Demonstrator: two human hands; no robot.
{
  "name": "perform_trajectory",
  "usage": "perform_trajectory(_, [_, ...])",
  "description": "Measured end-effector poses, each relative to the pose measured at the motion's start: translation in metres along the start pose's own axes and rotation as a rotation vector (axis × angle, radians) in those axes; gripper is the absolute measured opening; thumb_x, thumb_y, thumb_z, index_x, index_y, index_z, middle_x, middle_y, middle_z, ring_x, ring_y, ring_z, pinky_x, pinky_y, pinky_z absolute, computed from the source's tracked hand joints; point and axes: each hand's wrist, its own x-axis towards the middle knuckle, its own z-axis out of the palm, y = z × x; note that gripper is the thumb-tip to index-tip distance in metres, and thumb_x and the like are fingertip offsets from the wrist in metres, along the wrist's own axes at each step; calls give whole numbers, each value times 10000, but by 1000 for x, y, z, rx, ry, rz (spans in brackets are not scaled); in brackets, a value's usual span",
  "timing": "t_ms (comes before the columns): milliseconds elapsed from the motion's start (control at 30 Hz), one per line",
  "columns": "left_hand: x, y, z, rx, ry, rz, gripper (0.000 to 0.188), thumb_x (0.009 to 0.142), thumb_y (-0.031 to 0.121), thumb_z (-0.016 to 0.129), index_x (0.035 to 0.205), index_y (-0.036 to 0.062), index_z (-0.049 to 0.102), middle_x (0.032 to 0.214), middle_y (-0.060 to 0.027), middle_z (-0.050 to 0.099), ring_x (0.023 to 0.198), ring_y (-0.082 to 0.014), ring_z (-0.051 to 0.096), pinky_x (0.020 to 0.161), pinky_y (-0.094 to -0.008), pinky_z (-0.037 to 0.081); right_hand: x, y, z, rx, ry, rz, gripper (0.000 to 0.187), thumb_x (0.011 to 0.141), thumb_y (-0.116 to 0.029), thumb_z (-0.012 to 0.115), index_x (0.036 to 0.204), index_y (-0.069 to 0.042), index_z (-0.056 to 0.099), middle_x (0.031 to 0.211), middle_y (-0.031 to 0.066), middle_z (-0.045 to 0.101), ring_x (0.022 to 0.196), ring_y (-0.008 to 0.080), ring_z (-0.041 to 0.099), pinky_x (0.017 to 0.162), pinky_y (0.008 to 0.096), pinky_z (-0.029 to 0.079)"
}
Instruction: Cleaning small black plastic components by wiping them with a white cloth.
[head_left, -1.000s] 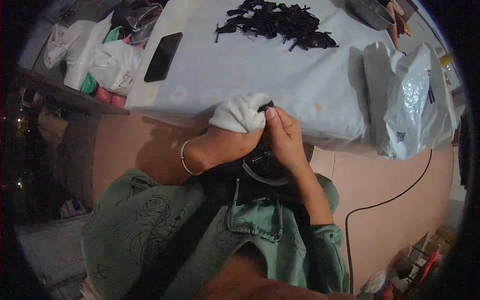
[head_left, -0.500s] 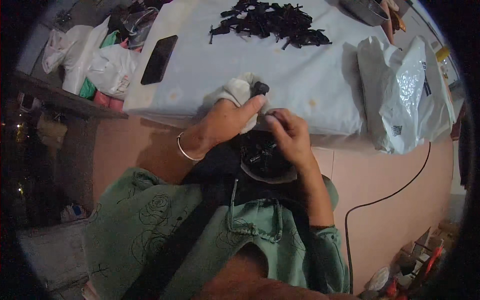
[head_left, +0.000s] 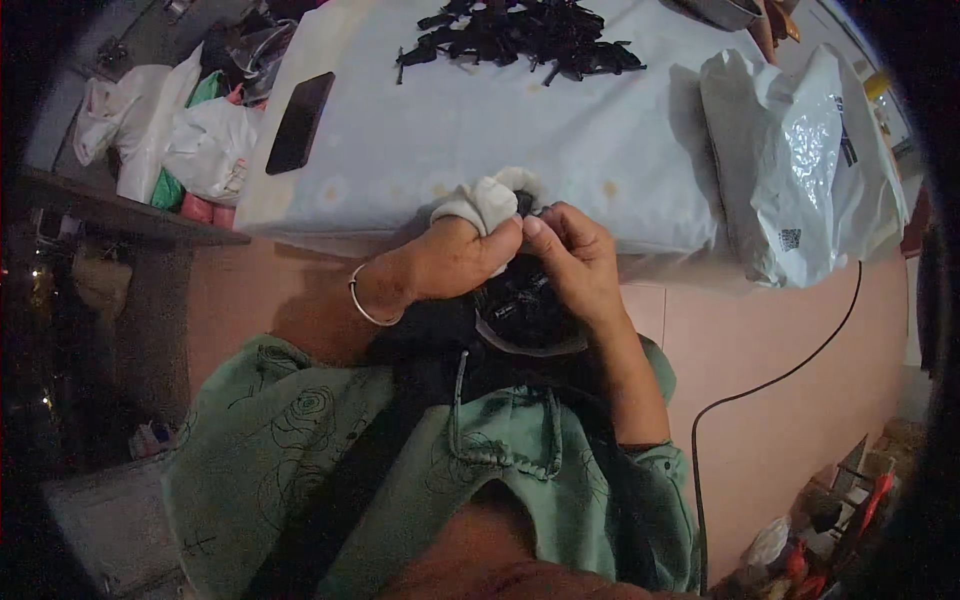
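Note:
My left hand (head_left: 445, 258) is closed, with white cloth (head_left: 487, 203) bunched around its fingers and a small black piece (head_left: 524, 203) held against it by the thumb. My right hand (head_left: 582, 265) meets it at the table's near edge, thumb and forefinger pinched at that same piece. Whatever lies between those right fingertips is too small to make out. Below both hands, on my lap, sits a round container (head_left: 545, 351) holding black parts with shiny bits. Across the table, a heap of black parts (head_left: 515, 38) with thin prongs is spread out.
The table wears a pale cloth (head_left: 380, 150). A dark phone (head_left: 301, 122) lies at its left, and a white plastic bag (head_left: 775, 165) stands at its right edge. A grey basin (head_left: 728, 10) is at the far right. Bags (head_left: 210, 145) crowd the left; a black cable (head_left: 765, 384) trails on the floor.
My right thumb and fingers have come up closer to the left hand and now pinch at the black piece. The whole view has shifted slightly.

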Motion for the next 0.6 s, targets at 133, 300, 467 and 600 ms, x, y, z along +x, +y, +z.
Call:
perform_trajectory(133, [4,-10,8,-26,181,22,208,794,107,453,963,-4,503,733,-90,516,688,-198,500,664,-312,419,2,4,-2,-123,-19,-63,244,875,-203,490,736,-2,499,559,43,414,560,91,373,511,260,362])
perform_trajectory(300, [4,-9,4,265,109,220,157,783,104,462,889,2,517,801,-160,539,741,-304,525,660,-371,422,5,4,-1,-199,-57,-68,272,893,-207,449,723,5,470,562,65,392,558,114,360,514,281,361])
perform_trajectory(467, [-2,-6,10,476,58,306,147,780,111,465,869,1,506,852,-215,533,806,-369,517,666,-427,414,-2,2,7,-186,5,-164,276,896,-211,444,729,6,479,566,50,402,569,98,359,523,275,362])
perform_trajectory(600, [4,15,-6,550,-143,239,242,787,148,491,978,0,506,889,-206,540,791,-365,528,661,-401,426,0,0,-15,-127,-139,51,287,901,-217,436,721,1,484,591,4,416,598,82,361,550,255,361])
